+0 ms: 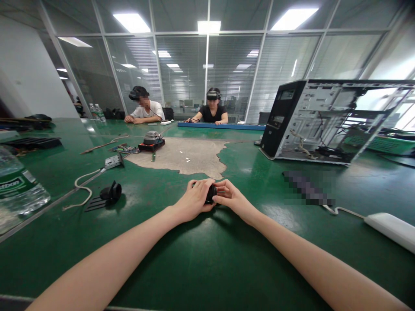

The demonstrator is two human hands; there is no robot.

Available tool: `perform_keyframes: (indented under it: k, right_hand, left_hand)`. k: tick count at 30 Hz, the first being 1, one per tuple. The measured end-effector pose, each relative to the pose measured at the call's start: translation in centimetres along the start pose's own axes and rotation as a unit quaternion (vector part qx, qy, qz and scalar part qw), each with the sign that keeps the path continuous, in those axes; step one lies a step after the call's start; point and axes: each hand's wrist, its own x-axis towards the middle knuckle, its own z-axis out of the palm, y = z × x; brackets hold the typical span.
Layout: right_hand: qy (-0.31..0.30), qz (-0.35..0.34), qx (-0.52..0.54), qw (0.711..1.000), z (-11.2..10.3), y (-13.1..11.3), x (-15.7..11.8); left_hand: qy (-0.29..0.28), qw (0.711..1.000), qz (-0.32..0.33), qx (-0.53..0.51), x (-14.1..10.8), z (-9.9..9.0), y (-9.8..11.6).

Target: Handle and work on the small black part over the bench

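A small black part (210, 195) sits between my two hands at the middle of the table, mostly hidden by fingers, so I cannot tell its kind. My left hand (196, 198) is closed over its left side and top. From the right, the thumb and fingers of my right hand (231, 195) pinch its edge. To the left of my hands, a black plastic piece with a round end and slatted prongs (110, 194) lies on the green tabletop (207, 268).
An opened computer case (285, 121) stands at the right, near a white power strip (391, 229). A water bottle (19, 185) is on the left. A heatsink fan (151, 140) rests by a worn tan patch (194, 157). Two people sit across the table.
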Motion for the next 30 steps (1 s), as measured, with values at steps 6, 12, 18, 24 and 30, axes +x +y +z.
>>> perform_keyframes:
  k: [6,12,18,24,30]
  right_hand:
    - [0.010,0.002,0.016,1.000,0.1,-0.2,-0.1]
    - [0.027,0.015,-0.009,0.999,-0.1,0.5,0.2]
    - [0.001,0.006,0.008,1.000,0.1,-0.2,-0.1]
    - [0.018,0.006,0.007,1.000,0.0,0.2,0.0]
    - [0.020,0.014,-0.006,1.000,-0.2,0.7,0.2]
  left_hand:
    - [0.005,1.000,0.004,0.002,0.0,0.0,0.0]
    - [0.005,1.000,0.001,0.005,0.0,0.0,0.1]
    - [0.005,1.000,-0.002,-0.001,0.0,0.0,0.0]
    - [0.005,1.000,0.002,0.002,0.0,-0.1,0.1]
    - [0.004,1.000,0.000,0.005,0.1,-0.1,0.1]
